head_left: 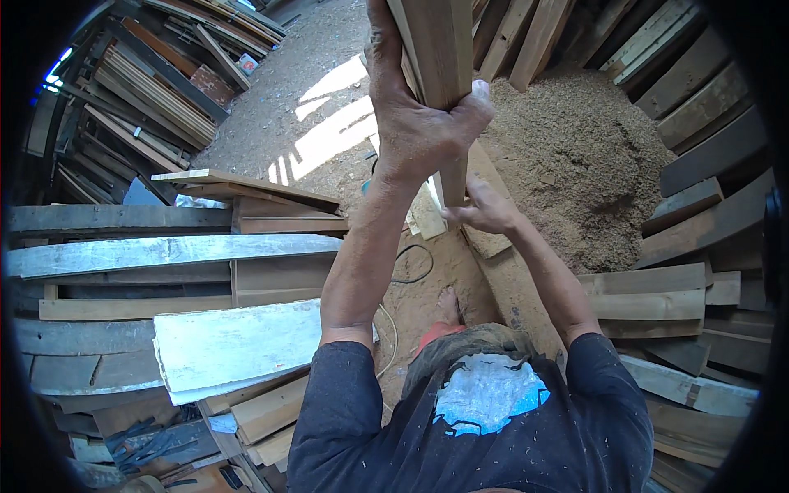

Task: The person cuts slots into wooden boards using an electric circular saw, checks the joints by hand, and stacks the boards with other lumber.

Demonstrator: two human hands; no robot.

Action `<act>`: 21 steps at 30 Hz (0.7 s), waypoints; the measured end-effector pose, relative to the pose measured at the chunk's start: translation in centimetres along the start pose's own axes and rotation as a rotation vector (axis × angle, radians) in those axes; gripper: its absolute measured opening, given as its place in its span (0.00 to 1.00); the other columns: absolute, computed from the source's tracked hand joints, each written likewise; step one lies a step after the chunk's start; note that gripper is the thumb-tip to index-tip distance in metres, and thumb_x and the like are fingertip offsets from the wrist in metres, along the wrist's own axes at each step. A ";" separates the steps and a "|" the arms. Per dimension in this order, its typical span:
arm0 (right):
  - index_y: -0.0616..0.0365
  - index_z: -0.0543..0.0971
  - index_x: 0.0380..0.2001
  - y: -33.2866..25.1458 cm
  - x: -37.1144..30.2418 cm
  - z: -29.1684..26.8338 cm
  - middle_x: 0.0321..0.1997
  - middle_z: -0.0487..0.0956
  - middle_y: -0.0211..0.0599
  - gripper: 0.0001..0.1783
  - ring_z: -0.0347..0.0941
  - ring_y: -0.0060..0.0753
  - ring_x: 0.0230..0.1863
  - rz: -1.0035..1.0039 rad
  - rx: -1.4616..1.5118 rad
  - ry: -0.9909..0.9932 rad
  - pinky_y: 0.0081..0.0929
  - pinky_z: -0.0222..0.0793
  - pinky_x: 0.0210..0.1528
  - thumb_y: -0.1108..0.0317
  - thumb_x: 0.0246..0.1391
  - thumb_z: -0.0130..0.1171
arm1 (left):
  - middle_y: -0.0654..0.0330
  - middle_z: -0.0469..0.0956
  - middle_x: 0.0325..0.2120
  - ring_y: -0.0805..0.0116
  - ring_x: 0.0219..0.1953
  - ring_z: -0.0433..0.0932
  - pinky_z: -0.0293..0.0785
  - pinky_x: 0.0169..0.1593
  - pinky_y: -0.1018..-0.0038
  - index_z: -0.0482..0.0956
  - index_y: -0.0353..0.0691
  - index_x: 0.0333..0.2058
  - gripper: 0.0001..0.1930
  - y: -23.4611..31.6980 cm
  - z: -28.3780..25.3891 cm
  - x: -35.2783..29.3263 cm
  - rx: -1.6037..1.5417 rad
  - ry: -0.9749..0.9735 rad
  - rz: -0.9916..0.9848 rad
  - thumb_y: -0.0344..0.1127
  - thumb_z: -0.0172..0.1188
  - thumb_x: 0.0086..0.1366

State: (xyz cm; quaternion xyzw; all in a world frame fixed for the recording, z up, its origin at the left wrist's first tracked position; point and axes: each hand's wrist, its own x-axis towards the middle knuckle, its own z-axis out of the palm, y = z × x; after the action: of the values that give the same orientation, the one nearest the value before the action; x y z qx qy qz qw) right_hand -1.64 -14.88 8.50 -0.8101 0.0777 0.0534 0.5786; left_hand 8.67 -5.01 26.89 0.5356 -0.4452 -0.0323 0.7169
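A long wooden board (444, 49) rises steeply toward me, its upper end cut off by the top edge of the picture. My left hand (419, 123) is wrapped round it high up, thumb on the right side and fingers along the left. Lower down, my right hand (489, 207) grips the same board near its bottom end, with part of its fingers hidden behind the wood. Below that end lies a pale piece of wood (427, 220) beside a plank (493, 177).
A big heap of sawdust and shavings (583, 164) lies at the right, ringed by leaning boards (699, 148). Stacked timber (123, 255) and a white-painted board (238, 345) fill the left. A dark cable (415, 267) loops on the floor near my bare foot (449, 306).
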 end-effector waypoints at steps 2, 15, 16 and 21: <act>0.61 0.47 0.76 -0.4 0.3 1.7 0.66 0.70 0.61 0.57 0.72 0.57 0.64 0.015 -0.125 0.105 0.42 0.68 0.65 0.61 0.49 0.67 | 0.53 0.73 0.48 0.66 0.45 0.78 0.77 0.49 0.69 0.54 0.33 0.68 0.47 -0.5 0.2 -0.1 0.135 -0.012 0.202 0.25 0.67 0.50; 0.63 0.75 0.36 1.5 1.9 2.9 0.26 0.77 0.49 0.18 0.79 0.48 0.30 -0.167 -0.171 0.296 0.42 0.76 0.37 0.68 0.42 0.69 | 0.46 0.54 0.69 0.55 0.68 0.62 0.72 0.59 0.65 0.30 0.42 0.76 0.64 0.4 0.1 0.5 0.520 -0.001 0.474 0.19 0.58 0.43; 0.63 0.75 0.35 1.1 2.1 2.8 0.25 0.77 0.48 0.18 0.79 0.47 0.29 -0.124 -0.143 0.272 0.42 0.75 0.35 0.68 0.41 0.68 | 0.47 0.53 0.69 0.55 0.68 0.62 0.72 0.59 0.66 0.30 0.43 0.76 0.64 0.5 0.0 0.6 0.460 -0.017 0.456 0.19 0.58 0.42; 0.62 0.75 0.34 1.4 3.8 2.8 0.22 0.76 0.46 0.16 0.76 0.44 0.25 -0.132 -0.096 0.263 0.40 0.73 0.32 0.68 0.41 0.68 | 0.49 0.52 0.71 0.56 0.69 0.62 0.73 0.59 0.68 0.28 0.43 0.76 0.65 -0.9 -0.7 1.8 0.148 -0.039 0.369 0.17 0.58 0.42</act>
State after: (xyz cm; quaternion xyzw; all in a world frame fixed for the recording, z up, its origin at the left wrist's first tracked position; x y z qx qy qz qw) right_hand 1.87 -12.91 5.62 -0.8401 0.0967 -0.0879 0.5264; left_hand 10.62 -5.84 27.20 0.4953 -0.5508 0.1219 0.6606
